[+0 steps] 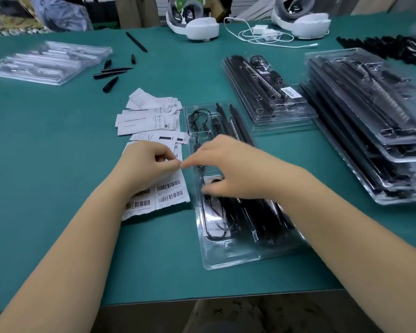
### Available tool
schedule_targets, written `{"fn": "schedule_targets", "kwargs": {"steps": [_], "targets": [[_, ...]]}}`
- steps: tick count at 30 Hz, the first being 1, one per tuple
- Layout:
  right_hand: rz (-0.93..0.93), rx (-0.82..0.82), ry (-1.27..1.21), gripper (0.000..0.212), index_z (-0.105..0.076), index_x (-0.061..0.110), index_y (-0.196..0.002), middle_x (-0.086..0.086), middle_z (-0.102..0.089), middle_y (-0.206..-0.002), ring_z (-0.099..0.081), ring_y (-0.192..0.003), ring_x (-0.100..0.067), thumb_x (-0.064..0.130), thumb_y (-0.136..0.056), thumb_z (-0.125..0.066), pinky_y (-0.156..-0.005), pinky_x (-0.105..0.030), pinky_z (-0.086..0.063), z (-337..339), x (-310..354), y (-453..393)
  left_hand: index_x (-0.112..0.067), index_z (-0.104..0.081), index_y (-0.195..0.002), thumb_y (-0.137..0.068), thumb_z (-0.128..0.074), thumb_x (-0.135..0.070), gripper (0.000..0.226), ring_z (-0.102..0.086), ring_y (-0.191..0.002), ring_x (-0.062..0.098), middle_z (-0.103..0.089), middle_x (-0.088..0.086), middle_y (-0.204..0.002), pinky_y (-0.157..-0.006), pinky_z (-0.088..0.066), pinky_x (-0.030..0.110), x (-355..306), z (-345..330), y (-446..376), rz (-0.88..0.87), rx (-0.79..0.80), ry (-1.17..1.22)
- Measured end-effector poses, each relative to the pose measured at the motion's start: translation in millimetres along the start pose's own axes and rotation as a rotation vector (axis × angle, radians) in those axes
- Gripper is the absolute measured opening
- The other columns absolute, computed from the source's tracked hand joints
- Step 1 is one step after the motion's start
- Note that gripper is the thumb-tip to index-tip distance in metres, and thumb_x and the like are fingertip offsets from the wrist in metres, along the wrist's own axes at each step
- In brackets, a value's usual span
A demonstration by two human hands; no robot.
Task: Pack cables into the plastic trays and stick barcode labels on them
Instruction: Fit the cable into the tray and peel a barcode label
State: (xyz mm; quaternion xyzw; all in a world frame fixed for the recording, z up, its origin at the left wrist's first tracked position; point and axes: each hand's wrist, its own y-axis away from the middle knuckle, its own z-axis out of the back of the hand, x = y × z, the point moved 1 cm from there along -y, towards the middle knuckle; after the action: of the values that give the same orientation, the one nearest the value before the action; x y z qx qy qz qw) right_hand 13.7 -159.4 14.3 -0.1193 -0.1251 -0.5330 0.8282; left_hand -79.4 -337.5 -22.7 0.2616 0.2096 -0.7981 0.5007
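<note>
Left hand [145, 164] pinches barcode label sheet [165, 192], steadying it for peeling | right hand [223, 169], fingers loosely curled, reaches in over packed plastic tray [228, 255] just right | finished trays [370, 121] stacked far right

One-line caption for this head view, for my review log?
Both hands, left hand and right hand, meet at a barcode label sheet beside a packed plastic tray.

Bare table [58, 152] left of labels [163, 191]
</note>
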Motion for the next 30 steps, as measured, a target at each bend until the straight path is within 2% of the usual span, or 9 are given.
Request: {"fn": "schedule_targets", "kwargs": {"steps": [2,5,9,12,14,17,22,26,30], "targets": [[0.078,0.093,0.130,0.041,-0.053,0.037,-0.129,0.012,-0.055,-0.128,-0.042,-0.115,-0.017,0.033,-0.089,-0.054,-0.100,-0.038,-0.037,-6.4,12.1,-11.7,-0.027,-0.070,-0.063,-0.077,-0.071,-0.032,0.015,-0.042,-0.040,0.002,-0.057,-0.010,-0.047,-0.038,-0.032,0.011,1.5,3.1,-0.9,0.031,0.044,0.096],[0.163,0.106,0.258,0.032,-0.061,0.035,-0.121,0.019,-0.057,-0.125,-0.045,-0.114,-0.015,0.038,-0.093,-0.045,-0.100,-0.038,-0.032,-23.1,19.8,-17.7,-0.024,-0.073,-0.068,-0.078,-0.074,-0.030,0.012,-0.039,-0.036,0.000,-0.055,-0.014,-0.044,-0.036,-0.029,0.008,5.4,8.3,-2.0,0.065,0.091,0.209],[0.103,0.048,0.067,0.032,-0.062,0.035,-0.123,0.020,-0.054,-0.133,-0.036,-0.128,-0.009,0.035,-0.094,-0.048,-0.108,-0.032,-0.014,-36.9,13.7,-8.2,-0.026,-0.074,-0.070,-0.081,-0.074,-0.030,0.011,-0.044,-0.040,-0.003,-0.056,-0.018,-0.047,-0.041,-0.031,0.010,7.4,6.4,-5.1,0.046,0.110,0.111],[0.103,0.029,0.036,0.031,-0.064,0.033,-0.121,0.019,-0.055,-0.132,-0.035,-0.129,-0.010,0.033,-0.093,-0.050,-0.108,-0.030,-0.012,-39.1,13.8,-5.7,-0.027,-0.073,-0.068,-0.080,-0.074,-0.032,0.013,-0.042,-0.040,-0.001,-0.054,-0.016,-0.045,-0.047,-0.031,0.019,7.9,4.1,-8.1,0.041,0.095,0.031],[0.089,0.037,0.014,0.031,-0.064,0.033,-0.121,0.020,-0.055,-0.132,-0.035,-0.129,-0.009,0.034,-0.093,-0.050,-0.108,-0.030,-0.012,-38.7,13.8,-6.4,-0.024,-0.072,-0.067,-0.080,-0.073,-0.031,0.015,-0.040,-0.038,0.000,-0.052,-0.015,-0.043,-0.043,-0.032,0.016,9.5,3.7,-9.4,0.065,0.077,0.058],[0.079,0.051,-0.013,0.030,-0.065,0.033,-0.120,0.019,-0.055,-0.132,-0.035,-0.129,-0.008,0.033,-0.093,-0.051,-0.109,-0.030,-0.012,-37.6,13.2,-5.9,-0.019,-0.069,-0.064,-0.080,-0.071,-0.025,0.018,-0.034,-0.035,0.004,-0.048,-0.010,-0.043,-0.036,-0.030,0.016,13.6,4.4,-11.1,0.182,0.029,0.290],[0.076,0.066,-0.023,0.031,-0.064,0.034,-0.121,0.019,-0.054,-0.133,-0.034,-0.130,-0.007,0.035,-0.093,-0.052,-0.109,-0.028,-0.011,-36.3,13.9,-5.5,-0.019,-0.070,-0.063,-0.078,-0.070,-0.025,0.016,-0.032,-0.042,0.013,-0.041,-0.003,-0.047,-0.045,-0.027,0.021,20.6,4.7,-17.4,0.308,-0.034,0.537],[0.080,0.055,-0.042,0.030,-0.064,0.033,-0.120,0.020,-0.055,-0.132,-0.034,-0.130,-0.006,0.034,-0.093,-0.052,-0.108,-0.027,-0.011,-35.3,12.6,-5.2,-0.018,-0.059,-0.058,-0.080,-0.069,-0.017,0.024,-0.029,-0.041,0.009,-0.038,-0.005,-0.054,-0.036,-0.026,0.016,23.1,5.2,-22.7,0.398,-0.143,0.779],[0.081,0.053,-0.128,0.025,-0.069,0.029,-0.113,0.017,-0.063,-0.122,-0.042,-0.121,-0.004,0.033,-0.092,-0.055,-0.106,-0.026,-0.016,-34.8,9.2,-6.6,-0.023,-0.060,-0.063,-0.086,-0.066,-0.019,0.024,-0.026,-0.040,0.006,-0.034,-0.010,-0.051,-0.034,-0.024,0.015,15.7,10.0,-18.9,0.339,-0.247,0.949]]}}
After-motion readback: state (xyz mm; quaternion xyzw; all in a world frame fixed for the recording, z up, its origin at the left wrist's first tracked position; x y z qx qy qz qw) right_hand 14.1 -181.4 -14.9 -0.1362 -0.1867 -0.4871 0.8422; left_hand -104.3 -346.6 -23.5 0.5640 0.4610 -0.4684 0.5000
